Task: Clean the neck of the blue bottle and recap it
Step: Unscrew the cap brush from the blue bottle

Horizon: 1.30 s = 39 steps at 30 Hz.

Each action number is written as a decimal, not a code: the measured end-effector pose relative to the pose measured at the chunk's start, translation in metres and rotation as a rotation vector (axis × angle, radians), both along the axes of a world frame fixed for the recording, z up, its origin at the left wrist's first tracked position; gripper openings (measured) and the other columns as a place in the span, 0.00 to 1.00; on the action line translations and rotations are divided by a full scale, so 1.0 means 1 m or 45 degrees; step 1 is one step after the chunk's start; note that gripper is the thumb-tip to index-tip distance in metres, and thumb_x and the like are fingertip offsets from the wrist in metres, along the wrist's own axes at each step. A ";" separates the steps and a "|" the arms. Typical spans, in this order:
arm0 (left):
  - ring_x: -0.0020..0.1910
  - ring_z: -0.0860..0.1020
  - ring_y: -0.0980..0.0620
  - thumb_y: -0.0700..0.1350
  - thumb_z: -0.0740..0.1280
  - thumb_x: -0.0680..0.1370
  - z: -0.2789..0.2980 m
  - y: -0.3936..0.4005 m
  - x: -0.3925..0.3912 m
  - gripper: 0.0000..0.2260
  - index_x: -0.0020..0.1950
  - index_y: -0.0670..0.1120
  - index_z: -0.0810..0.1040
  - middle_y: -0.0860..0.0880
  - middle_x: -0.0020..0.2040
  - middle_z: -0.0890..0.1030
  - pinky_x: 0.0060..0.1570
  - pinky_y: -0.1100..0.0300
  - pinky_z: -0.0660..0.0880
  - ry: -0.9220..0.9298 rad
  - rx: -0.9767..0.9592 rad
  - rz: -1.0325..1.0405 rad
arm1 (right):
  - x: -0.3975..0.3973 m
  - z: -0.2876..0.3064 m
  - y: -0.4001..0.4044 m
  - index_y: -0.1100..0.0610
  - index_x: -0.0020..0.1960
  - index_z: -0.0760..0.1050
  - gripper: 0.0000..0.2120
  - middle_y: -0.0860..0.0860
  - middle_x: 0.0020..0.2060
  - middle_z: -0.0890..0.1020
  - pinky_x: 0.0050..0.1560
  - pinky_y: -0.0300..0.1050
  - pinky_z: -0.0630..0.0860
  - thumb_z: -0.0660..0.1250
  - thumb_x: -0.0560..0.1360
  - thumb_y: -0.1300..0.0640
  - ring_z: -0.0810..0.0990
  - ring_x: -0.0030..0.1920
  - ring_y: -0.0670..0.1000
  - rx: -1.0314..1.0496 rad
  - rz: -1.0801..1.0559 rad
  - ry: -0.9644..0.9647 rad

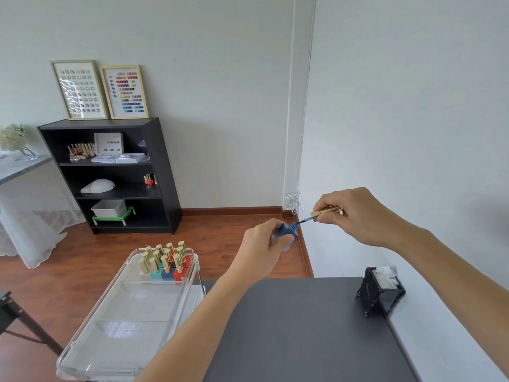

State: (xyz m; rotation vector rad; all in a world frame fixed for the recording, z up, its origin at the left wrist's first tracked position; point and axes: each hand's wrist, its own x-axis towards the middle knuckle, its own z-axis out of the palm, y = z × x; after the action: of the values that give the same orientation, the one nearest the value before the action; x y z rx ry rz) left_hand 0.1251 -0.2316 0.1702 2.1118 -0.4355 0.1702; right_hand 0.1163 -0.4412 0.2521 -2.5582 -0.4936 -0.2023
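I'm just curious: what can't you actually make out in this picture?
Head view only:
- blue bottle: mostly hidden by the left hand.
- Bottle neck: too small to judge clean.
- gold cap: partly wrapped by the right hand.
- tissue box: front faces away.

Soft, even daylight is filling the room, casting only faint shadows. Glare is whitening the clear tray (115, 312) below and left of the hands. Wide-angle distortion is bending the edges.

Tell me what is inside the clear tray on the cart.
The clear tray holds gold-capped polish bottles grouped at its far end; the nearer compartments show nothing. The left forearm covers its near right corner.
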 end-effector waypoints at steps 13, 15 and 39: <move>0.34 0.74 0.59 0.46 0.66 0.79 0.000 -0.002 -0.005 0.04 0.53 0.50 0.78 0.55 0.43 0.80 0.33 0.76 0.69 -0.013 0.060 0.011 | -0.003 0.005 0.009 0.56 0.52 0.83 0.06 0.54 0.45 0.85 0.48 0.56 0.77 0.68 0.77 0.59 0.81 0.47 0.58 -0.059 0.051 -0.016; 0.35 0.74 0.59 0.46 0.66 0.79 -0.001 -0.001 -0.006 0.04 0.53 0.51 0.77 0.58 0.42 0.79 0.33 0.77 0.69 -0.009 0.061 0.019 | -0.003 0.003 0.008 0.56 0.52 0.83 0.06 0.55 0.45 0.85 0.48 0.56 0.77 0.68 0.77 0.59 0.81 0.48 0.58 -0.055 0.038 -0.005; 0.44 0.81 0.61 0.45 0.72 0.73 -0.155 0.015 -0.022 0.06 0.49 0.52 0.81 0.59 0.46 0.84 0.42 0.69 0.73 0.513 -0.227 0.220 | -0.022 -0.201 -0.002 0.53 0.46 0.72 0.06 0.54 0.44 0.88 0.40 0.43 0.73 0.66 0.80 0.53 0.75 0.34 0.47 0.688 -0.297 0.766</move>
State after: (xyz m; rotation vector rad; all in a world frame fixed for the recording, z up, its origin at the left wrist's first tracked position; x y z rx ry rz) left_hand 0.1035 -0.2166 0.0148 1.9432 0.0021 -0.1138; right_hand 0.0942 -0.4433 0.0512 -1.9960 0.0869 0.3106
